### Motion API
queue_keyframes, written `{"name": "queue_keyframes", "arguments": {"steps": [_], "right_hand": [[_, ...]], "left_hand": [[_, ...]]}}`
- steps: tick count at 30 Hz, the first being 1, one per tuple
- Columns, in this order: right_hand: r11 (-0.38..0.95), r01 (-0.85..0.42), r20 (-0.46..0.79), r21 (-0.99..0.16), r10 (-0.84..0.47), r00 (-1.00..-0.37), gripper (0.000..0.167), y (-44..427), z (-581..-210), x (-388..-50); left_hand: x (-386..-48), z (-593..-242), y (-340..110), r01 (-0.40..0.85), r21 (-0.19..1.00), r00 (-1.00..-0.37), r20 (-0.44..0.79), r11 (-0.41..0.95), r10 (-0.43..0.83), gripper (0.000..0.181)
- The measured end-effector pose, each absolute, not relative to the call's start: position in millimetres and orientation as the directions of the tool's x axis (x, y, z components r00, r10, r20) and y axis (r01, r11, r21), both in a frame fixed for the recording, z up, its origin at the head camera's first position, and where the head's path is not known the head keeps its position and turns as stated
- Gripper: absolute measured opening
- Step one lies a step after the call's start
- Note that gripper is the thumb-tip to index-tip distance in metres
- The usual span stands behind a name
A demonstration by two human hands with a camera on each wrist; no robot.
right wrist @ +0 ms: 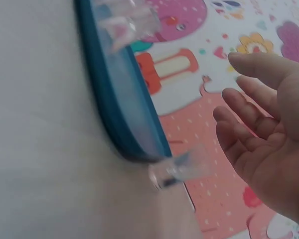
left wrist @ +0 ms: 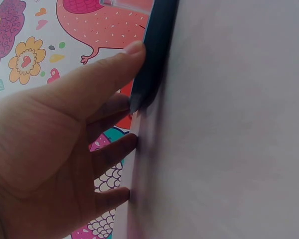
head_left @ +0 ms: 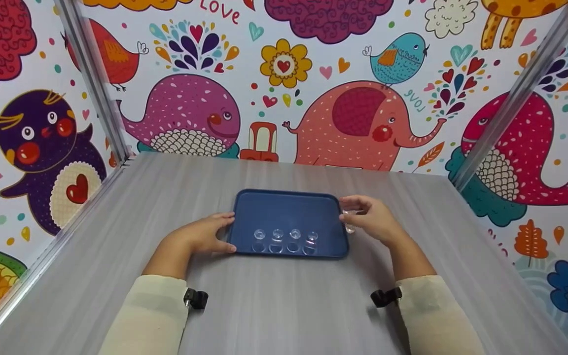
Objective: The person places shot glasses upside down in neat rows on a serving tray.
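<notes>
A blue rectangular tray [head_left: 284, 212] lies on the table. Several small clear cups [head_left: 295, 234] stand in a row along its near side. My left hand [head_left: 207, 235] is at the tray's left edge, its thumb touching the rim at the near corner and its fingers spread. On the table just off the tray's right side stands another clear cup [right wrist: 177, 169], partly hidden behind my right hand [head_left: 370, 219] in the head view. In the right wrist view that hand's fingers [right wrist: 249, 114] are loosely bent, apart from the cup and holding nothing.
The grey wood-grain table [head_left: 274, 305] extends around the tray. Behind it rises a wall with cartoon animals [head_left: 353, 128]. Metal posts [head_left: 99, 84] stand at the table's far corners. Each wrist wears a black camera [head_left: 196, 299].
</notes>
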State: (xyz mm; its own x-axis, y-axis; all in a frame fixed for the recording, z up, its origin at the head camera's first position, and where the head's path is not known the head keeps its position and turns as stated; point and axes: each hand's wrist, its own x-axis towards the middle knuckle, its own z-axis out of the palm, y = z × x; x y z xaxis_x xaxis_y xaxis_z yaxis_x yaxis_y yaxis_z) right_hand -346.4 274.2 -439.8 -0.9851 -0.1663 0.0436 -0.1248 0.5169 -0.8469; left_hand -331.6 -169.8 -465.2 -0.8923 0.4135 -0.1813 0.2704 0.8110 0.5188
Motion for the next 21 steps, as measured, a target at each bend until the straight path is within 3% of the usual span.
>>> {"name": "queue_keyframes", "arguments": {"steps": [8,21], "right_hand": [[0.471,-0.127,0.071,-0.873,-0.133,-0.988,0.052,304.2,-440.6,-355.7],[0.533,0.027,-0.082,-0.846,-0.079,-0.994,0.055,311.0,-466.0,-363.8]], "left_hand": [[-332.2,-465.7,-170.2,0.278,0.511,-0.89,-0.181,0.814,0.417,0.09],[-331.6,-465.2,-170.1,0.275,0.514,-0.89,-0.183,0.813,0.417,0.09]]}}
